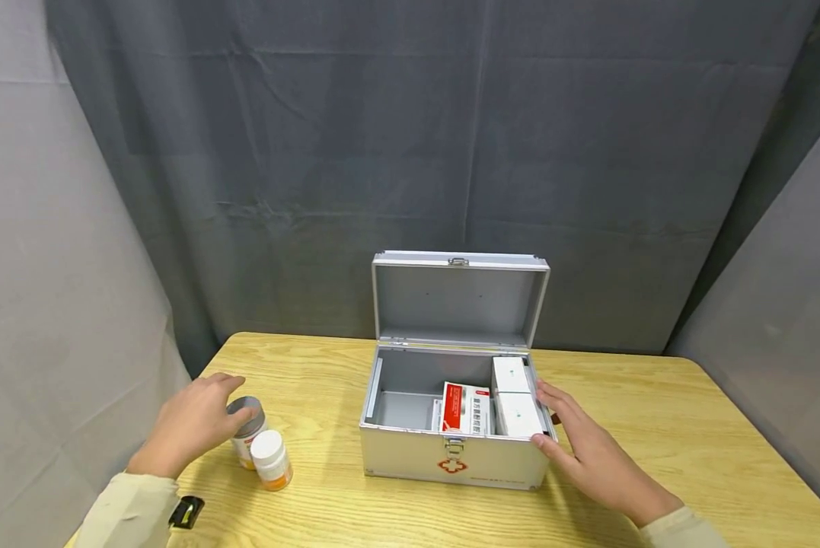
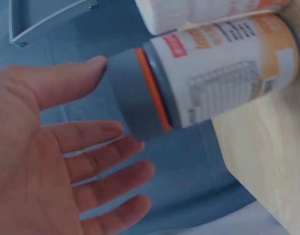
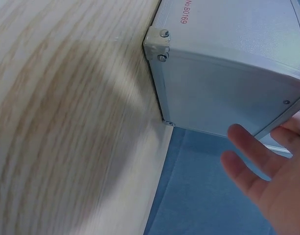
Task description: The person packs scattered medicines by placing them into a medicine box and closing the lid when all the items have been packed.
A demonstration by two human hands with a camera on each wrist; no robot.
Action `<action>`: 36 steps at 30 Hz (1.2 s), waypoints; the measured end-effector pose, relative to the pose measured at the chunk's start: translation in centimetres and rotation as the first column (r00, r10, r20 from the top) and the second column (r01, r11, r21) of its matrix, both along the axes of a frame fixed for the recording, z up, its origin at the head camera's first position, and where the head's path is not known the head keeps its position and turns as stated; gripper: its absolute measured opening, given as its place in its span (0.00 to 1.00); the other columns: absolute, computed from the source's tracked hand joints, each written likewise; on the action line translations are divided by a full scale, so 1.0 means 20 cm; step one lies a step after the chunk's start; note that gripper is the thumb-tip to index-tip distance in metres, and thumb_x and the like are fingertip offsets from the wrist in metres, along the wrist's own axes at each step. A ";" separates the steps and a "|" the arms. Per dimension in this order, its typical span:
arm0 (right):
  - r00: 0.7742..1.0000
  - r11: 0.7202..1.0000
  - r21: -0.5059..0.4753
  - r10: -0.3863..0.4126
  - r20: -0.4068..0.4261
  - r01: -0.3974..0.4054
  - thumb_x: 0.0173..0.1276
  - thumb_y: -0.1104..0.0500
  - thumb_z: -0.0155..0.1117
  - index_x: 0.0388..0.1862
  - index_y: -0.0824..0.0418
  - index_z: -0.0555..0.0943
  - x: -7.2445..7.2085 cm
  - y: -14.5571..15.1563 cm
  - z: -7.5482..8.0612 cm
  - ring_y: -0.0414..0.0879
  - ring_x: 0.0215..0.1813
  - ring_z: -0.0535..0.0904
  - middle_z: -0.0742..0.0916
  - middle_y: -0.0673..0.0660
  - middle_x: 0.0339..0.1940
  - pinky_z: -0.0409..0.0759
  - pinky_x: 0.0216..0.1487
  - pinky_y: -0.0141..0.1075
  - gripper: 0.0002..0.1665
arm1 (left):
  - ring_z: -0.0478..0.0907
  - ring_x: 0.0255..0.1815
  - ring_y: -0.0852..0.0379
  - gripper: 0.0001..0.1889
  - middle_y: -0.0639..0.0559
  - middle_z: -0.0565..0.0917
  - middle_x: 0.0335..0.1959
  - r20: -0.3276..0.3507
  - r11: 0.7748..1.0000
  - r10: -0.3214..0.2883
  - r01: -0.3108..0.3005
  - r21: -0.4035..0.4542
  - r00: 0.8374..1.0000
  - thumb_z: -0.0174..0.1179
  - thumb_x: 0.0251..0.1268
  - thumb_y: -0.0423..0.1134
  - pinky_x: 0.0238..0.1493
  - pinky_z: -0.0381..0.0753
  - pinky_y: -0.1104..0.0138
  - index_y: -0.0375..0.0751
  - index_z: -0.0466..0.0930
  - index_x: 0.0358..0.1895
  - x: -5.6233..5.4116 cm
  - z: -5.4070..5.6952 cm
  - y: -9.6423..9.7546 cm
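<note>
A silver first-aid box [image 1: 410,457] stands on the table with its lid [image 1: 461,304] raised. Inside are a red-and-white medicine box [image 1: 466,409] and two white boxes [image 1: 515,399] along the right side. My right hand [image 1: 584,449] is at the box's right wall, thumb near the front corner and fingertips at the upper edge. At the left stand a grey-capped pill bottle [image 2: 218,73] and a white-capped pill bottle [image 1: 270,460], side by side. My left hand [image 1: 193,422] is spread around the grey cap, thumb tip right at it and the other fingers straight.
The wooden table [image 1: 327,502] has its far edge against a dark grey curtain [image 1: 300,190]. Light grey cloth [image 1: 60,266] hangs at the left, and more cloth [image 1: 780,320] at the right. A black wristband [image 1: 186,512] shows by the left sleeve.
</note>
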State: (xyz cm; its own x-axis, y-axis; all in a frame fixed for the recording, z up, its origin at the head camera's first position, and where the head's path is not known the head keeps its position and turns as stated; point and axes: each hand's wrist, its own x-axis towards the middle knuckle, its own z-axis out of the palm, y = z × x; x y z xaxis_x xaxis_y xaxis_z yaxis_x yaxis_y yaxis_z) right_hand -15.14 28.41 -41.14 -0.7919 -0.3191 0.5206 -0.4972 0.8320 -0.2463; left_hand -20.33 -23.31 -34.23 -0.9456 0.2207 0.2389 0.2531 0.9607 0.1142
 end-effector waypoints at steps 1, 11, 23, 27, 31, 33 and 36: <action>1.000 1.000 -0.002 0.000 0.004 0.000 0.70 0.55 0.65 0.73 0.63 0.66 0.00 0.00 0.00 0.44 0.60 0.78 0.71 0.59 0.75 0.82 0.51 0.35 0.35 | 0.81 0.53 0.31 0.28 0.34 0.83 0.55 0.023 1.000 0.005 -0.006 0.001 1.000 0.65 0.61 0.53 0.48 0.80 0.40 0.33 0.82 0.55 -0.01 -0.01 0.00; 0.999 1.000 -0.007 0.008 0.033 -0.008 0.72 0.54 0.64 0.72 0.62 0.67 -0.01 0.00 0.03 0.33 0.43 0.78 0.71 0.60 0.75 0.81 0.39 0.32 0.34 | 0.84 0.44 0.44 0.30 0.40 0.87 0.48 0.118 1.000 -0.012 0.011 0.006 0.993 0.63 0.61 0.59 0.38 0.81 0.49 0.37 0.83 0.55 -0.04 -0.03 0.00; 0.998 1.000 -0.020 0.004 0.055 -0.003 0.71 0.53 0.65 0.72 0.60 0.67 0.01 0.00 0.01 0.28 0.40 0.75 0.71 0.58 0.75 0.78 0.35 0.30 0.34 | 0.80 0.38 0.52 0.30 0.38 0.87 0.47 0.229 0.999 -0.010 -0.002 0.051 0.973 0.69 0.55 0.49 0.37 0.79 0.55 0.31 0.81 0.57 -0.04 -0.04 0.02; 0.998 1.000 -0.011 -0.012 0.060 0.012 0.71 0.53 0.64 0.72 0.61 0.67 0.01 0.00 0.01 0.28 0.40 0.75 0.71 0.58 0.75 0.78 0.35 0.29 0.34 | 0.78 0.36 0.53 0.30 0.39 0.87 0.45 0.220 0.998 -0.006 -0.007 0.060 0.975 0.70 0.53 0.48 0.35 0.77 0.57 0.31 0.81 0.56 -0.04 -0.05 0.02; 0.998 1.000 -0.001 -0.018 0.061 0.019 0.72 0.52 0.63 0.72 0.61 0.67 0.01 0.00 0.00 0.28 0.40 0.75 0.71 0.58 0.75 0.79 0.35 0.30 0.34 | 0.78 0.36 0.53 0.28 0.41 0.87 0.44 0.203 0.998 0.001 -0.014 0.065 0.979 0.71 0.51 0.48 0.34 0.77 0.58 0.33 0.82 0.54 -0.03 -0.06 0.02; 0.998 1.000 0.001 -0.021 0.061 0.021 0.72 0.52 0.63 0.72 0.61 0.67 0.01 0.00 0.00 0.28 0.40 0.75 0.71 0.58 0.75 0.79 0.35 0.30 0.34 | 0.79 0.36 0.52 0.27 0.43 0.87 0.43 0.187 0.997 0.000 -0.014 0.071 0.982 0.71 0.51 0.48 0.34 0.77 0.57 0.35 0.83 0.53 -0.03 -0.07 0.01; 0.998 1.000 0.002 -0.017 0.052 0.017 0.72 0.52 0.63 0.72 0.62 0.67 0.01 0.00 0.00 0.28 0.40 0.75 0.71 0.58 0.75 0.78 0.35 0.30 0.34 | 0.79 0.36 0.53 0.25 0.44 0.86 0.42 0.158 0.996 -0.004 -0.010 0.084 0.987 0.70 0.51 0.48 0.33 0.77 0.57 0.37 0.83 0.51 -0.03 -0.08 0.01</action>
State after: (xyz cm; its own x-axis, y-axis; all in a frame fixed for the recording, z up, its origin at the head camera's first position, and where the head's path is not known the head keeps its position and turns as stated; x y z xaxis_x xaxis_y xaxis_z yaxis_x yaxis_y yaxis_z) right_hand -14.92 28.33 -41.05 -0.8233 -0.3055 0.4783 -0.4691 0.8407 -0.2705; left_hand -20.99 -23.11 -35.75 -0.9736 0.2032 0.1039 0.2224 0.9466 0.2334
